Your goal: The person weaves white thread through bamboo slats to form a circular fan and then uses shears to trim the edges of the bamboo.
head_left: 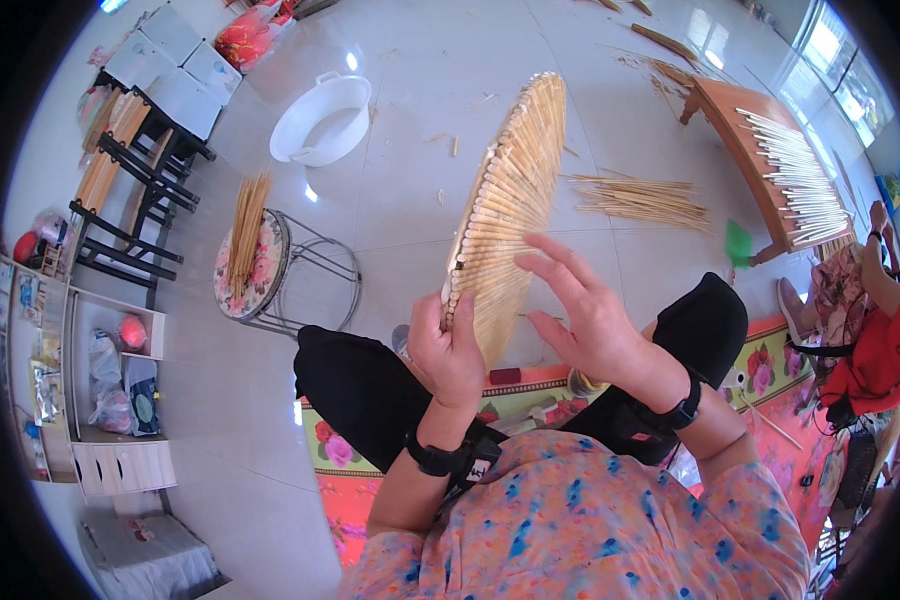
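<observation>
My left hand (447, 345) grasps the lower rim of the round stick disc (518, 190), which rises roughly on edge ahead of that hand; my right hand (590, 315) is unclenched and grips nothing, its fingers spread close to the ribbed face, though I cannot tell whether a fingertip touches. Made of slender rods, the disc is probably light, fairly stiff and not slippery, yet its stick ends look liable to shift or chip. I judge the rim the surest hold, pinched between thumb and fingers.
</observation>
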Demonstrator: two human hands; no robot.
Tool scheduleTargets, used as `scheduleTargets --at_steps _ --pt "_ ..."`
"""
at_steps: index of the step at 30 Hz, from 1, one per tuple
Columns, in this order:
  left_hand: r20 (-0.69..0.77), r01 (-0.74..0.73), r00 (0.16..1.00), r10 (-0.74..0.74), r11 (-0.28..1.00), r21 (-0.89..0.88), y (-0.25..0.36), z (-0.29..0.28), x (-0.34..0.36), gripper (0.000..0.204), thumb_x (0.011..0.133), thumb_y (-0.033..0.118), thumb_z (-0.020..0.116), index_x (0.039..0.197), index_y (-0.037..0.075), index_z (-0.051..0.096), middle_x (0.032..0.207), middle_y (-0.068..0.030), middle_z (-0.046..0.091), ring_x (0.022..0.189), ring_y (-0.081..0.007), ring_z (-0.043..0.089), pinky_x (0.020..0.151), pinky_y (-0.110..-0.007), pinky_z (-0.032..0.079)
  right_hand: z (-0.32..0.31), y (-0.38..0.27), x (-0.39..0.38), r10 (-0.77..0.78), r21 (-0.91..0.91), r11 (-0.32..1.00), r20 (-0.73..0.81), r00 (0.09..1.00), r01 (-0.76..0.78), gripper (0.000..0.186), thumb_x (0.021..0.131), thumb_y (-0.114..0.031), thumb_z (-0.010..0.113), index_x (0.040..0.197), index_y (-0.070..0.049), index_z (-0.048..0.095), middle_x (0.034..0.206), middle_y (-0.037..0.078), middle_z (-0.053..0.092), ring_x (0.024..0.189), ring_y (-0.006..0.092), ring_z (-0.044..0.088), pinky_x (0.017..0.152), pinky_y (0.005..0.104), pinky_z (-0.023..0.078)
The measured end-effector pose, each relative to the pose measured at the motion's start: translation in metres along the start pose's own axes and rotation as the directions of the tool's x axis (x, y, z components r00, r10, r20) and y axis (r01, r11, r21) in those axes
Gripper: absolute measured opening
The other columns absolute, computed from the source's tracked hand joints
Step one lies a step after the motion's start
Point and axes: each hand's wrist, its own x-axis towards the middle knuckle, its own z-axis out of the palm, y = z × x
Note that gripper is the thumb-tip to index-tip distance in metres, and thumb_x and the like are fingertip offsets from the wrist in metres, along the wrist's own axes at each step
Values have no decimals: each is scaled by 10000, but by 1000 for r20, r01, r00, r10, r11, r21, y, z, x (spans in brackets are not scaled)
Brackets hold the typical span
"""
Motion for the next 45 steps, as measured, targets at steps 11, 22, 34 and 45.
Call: scheduleTargets --at_steps 11,22,34,45 --pt "88 -235 968 236 972 -22 5 14 0 129 859 53 718 931 -15 636 760 -84 589 616 -155 524 578 -282 432 -22 32 4 54 -237 961 -338 940 -141 719 774 -5 710 1424 -77 411 1532 194 298 1367 418 375 1073 442 407" --pt "181 -283 943 280 959 -12 9 15 21 170 842 80 748 933 -22 647 746 -106 589 622 -176 542 592 -282 447 -58 45 4 156 -202 943 -437 886 -265 773 737 -28 761 1423 -104 411 1531 166 319 1348 369 426 1045 426 444" --pt "455 -617 701 549 787 0 20 -34 88 272 717 176 811 866 26 641 714 -69 593 545 -230 546 500 -336 420 -57 17 9 -200 -491 870 -278 940 39 612 646 -114 846 1211 -76 611 1410 131 496 1397 393 351 1087 500 388" --pt "596 -741 511 619 669 -59 40 -49 102 347 657 221 823 877 22 644 781 -83 631 607 -255 586 542 -339 456 -31 7 17 -50 -221 974 33 998 56 291 822 -228 729 1051 -67 646 793 128 665 716 346 642 660 427 514"
